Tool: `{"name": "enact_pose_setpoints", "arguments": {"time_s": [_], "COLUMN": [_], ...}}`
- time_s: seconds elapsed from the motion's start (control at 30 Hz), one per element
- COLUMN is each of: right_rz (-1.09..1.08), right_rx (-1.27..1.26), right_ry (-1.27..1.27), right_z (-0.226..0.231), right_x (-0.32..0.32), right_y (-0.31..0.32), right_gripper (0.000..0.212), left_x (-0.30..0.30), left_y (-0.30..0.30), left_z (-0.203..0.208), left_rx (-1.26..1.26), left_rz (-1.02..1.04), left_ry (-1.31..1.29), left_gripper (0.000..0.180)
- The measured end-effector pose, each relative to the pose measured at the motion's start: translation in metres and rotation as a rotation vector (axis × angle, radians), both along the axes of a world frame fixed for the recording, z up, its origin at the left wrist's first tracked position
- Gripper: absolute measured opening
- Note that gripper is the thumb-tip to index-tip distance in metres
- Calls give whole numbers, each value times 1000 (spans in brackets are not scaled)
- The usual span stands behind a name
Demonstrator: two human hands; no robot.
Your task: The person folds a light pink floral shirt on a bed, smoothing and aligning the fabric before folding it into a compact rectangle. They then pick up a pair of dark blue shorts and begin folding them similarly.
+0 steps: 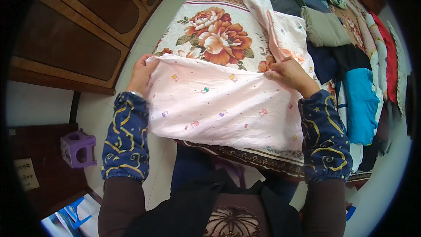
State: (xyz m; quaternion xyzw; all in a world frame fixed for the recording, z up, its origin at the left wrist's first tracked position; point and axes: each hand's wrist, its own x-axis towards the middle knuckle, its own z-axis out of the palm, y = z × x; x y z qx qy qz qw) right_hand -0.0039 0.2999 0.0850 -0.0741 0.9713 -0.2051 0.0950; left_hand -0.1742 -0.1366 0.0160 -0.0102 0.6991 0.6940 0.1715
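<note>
nearest the person: both forearms in dark blue sleeve covers with yellow swirls, coming in from the lower edge. left hand [141, 73] has its grip pinched on the left upper corner of the pink cloth [219, 105]; right hand [289, 73] has its grip pinched on the right upper edge, fingers pressed together over the fabric. the cloth is pale pink with small coloured prints, held stretched between the two hands, its lower part hanging over the near edge of the bed [193, 17].

judgement on progress: the cloth looks spread flat and squared up for a fold, but no fold shows in the stretched part yet. a long strip of it runs on past the right hand, across the bed toward the far end, loose and rumpled, so most of the folding seems left to do.

farther out: bed cover with a large orange flower print. to the right, a row of clothes [351, 66] lies on the bed, some folded, some only laid out: grey-green, dark blue, bright blue, red; these look like pieces already handled or waiting, cannot tell which.

off to the left: a small purple stool [79, 147] on the floor, dark wooden cabinet doors [74, 26] beyond.
</note>
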Motion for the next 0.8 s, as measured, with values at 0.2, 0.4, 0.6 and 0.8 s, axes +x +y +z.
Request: {"name": "enact_pose_setpoints", "arguments": {"time_s": [0.2,0.4,0.6,0.8], "right_rz": [-119,-791,-1108,-1149], "right_rx": [119,92,17,204], "right_ry": [474,645,296,427], "right_z": [-7,-43,-74,-76], "right_x": [25,139,245,262], "right_y": [16,83,78,62], "right_gripper": [25,32,31,26], "left_x": [-31,-12,-4,-31], "left_y": [8,9,41,22], "left_z": [-38,-23,-7,-22], "left_rx": [-350,134,-35,-280], "left_rz": [-59,-156,-162,40], "left_ry": [284,-62,-59,304], "left_gripper": [24,16,20,18]}}
